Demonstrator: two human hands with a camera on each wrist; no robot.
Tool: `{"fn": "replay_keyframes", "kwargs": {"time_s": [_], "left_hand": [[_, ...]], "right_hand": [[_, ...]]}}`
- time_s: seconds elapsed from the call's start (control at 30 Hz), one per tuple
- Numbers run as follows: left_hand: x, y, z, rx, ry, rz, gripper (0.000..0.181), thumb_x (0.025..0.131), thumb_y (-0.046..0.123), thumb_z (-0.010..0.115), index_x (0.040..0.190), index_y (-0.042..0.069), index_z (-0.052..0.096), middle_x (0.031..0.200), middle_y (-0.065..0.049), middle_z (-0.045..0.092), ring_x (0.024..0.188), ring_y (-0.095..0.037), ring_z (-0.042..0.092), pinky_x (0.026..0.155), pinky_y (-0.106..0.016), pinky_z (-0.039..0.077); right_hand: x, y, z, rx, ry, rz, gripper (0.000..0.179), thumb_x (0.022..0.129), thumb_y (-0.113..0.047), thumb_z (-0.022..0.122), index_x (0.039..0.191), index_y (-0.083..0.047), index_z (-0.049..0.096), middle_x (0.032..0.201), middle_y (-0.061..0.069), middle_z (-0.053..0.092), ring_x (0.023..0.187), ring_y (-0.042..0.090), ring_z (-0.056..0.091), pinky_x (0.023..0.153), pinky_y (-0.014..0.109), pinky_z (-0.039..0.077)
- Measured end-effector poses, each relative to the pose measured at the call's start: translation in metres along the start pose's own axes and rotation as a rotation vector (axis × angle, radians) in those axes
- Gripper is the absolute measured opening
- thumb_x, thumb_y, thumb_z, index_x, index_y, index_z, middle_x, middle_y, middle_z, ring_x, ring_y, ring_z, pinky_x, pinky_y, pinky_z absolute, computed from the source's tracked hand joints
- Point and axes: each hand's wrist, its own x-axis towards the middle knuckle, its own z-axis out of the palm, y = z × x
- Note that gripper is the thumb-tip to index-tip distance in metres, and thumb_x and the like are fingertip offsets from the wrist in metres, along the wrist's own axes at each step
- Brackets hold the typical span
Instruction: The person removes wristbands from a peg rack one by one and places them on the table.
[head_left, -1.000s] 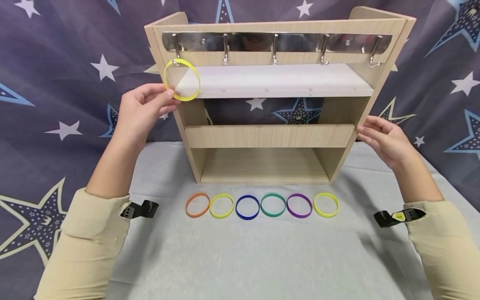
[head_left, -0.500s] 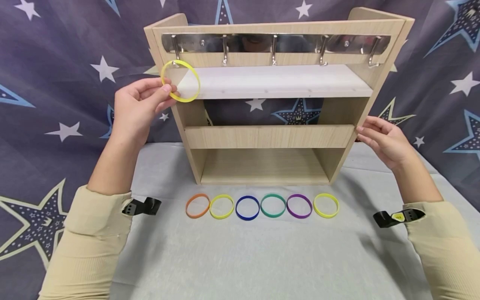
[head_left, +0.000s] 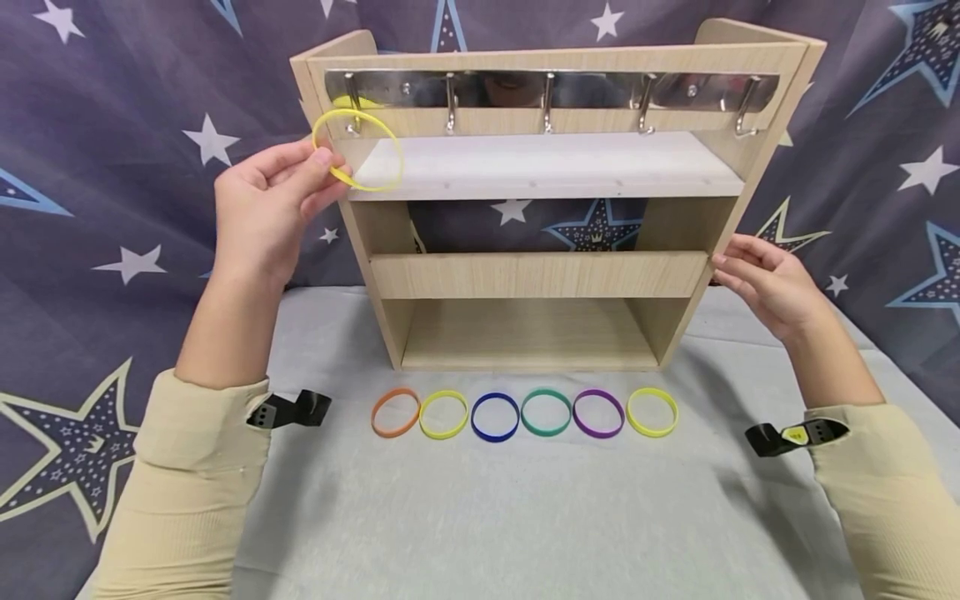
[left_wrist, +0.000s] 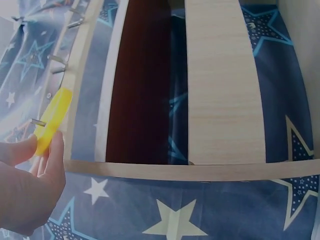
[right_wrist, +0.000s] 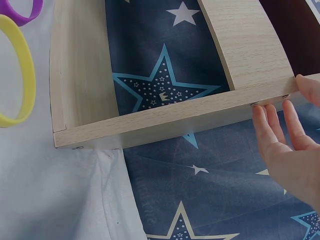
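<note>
Between thumb and fingers, my left hand [head_left: 273, 187] pinches a thin yellow wristband [head_left: 396, 158] by its left edge. The band stands upright at the leftmost hook [head_left: 351, 104] of the metal hook rail [head_left: 498, 89]; the hook's tip shows within the ring in the head view. From the left wrist view, the band [left_wrist: 59, 106] appears nearly edge-on and overlaps that hook. My right hand [head_left: 772, 279] touches the right side panel of the wooden shelf unit [head_left: 540, 275], fingers fairly straight on its outer face, thumb at the front edge [right_wrist: 200, 105].
A row of wristbands lies on the grey cloth [head_left: 540, 517] before the shelf: orange [head_left: 374, 424], yellow [head_left: 423, 425], blue [head_left: 496, 440], green [head_left: 547, 434], purple [head_left: 597, 436] and another yellow band [head_left: 652, 435]. A star-patterned curtain [head_left: 150, 317] hangs behind.
My left hand has moved slightly left and up with the yellow wristband, which has risen over the leftmost hook and tilted. The right hand stays on the side panel.
</note>
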Motion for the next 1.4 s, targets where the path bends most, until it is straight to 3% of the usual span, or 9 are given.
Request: {"fn": "replay_keyframes", "kwargs": {"time_s": [0.3, 0.6, 1.0, 1.4], "left_hand": [[-0.004, 0.008, -0.002, -0.072, 0.040, -0.027, 0.013, 0.078, -0.006, 0.074, 0.090, -0.006, 0.070, 0.077, -0.012, 0.072, 0.071, -0.018, 0.072, 0.072, -0.027, 0.063], [-0.009, 0.008, -0.011, -0.183, 0.017, -0.087, 0.010, 0.080, -0.008, 0.071, 0.090, -0.008, 0.071, 0.076, -0.015, 0.072, 0.069, -0.021, 0.072, 0.069, -0.031, 0.063], [-0.015, 0.004, -0.024, -0.246, -0.027, -0.172, 0.015, 0.083, -0.006, 0.068, 0.098, -0.008, 0.068, 0.080, -0.016, 0.071, 0.073, -0.021, 0.072, 0.070, -0.029, 0.062], [-0.019, -0.001, -0.033, -0.288, -0.036, -0.195, 0.015, 0.086, -0.005, 0.066, 0.100, -0.007, 0.066, 0.083, -0.016, 0.071, 0.077, -0.021, 0.072, 0.073, -0.029, 0.062]], "right_hand": [[0.000, 0.000, 0.001, -0.007, -0.021, -0.015, 0.028, 0.091, 0.009, 0.056, 0.107, -0.011, 0.068, 0.096, -0.002, 0.070, 0.090, 0.008, 0.068, 0.080, 0.015, 0.058], [-0.001, 0.000, 0.001, -0.011, -0.012, -0.009, 0.028, 0.090, 0.008, 0.056, 0.107, -0.011, 0.068, 0.097, -0.001, 0.071, 0.090, 0.008, 0.068, 0.081, 0.015, 0.058], [0.000, -0.002, 0.002, -0.037, 0.025, 0.013, 0.026, 0.090, 0.007, 0.058, 0.105, -0.012, 0.068, 0.094, -0.003, 0.069, 0.089, 0.007, 0.067, 0.079, 0.015, 0.058], [-0.001, -0.002, 0.002, -0.045, 0.028, 0.022, 0.026, 0.090, 0.006, 0.058, 0.105, -0.013, 0.068, 0.096, -0.004, 0.069, 0.090, 0.006, 0.067, 0.080, 0.015, 0.058]]}}
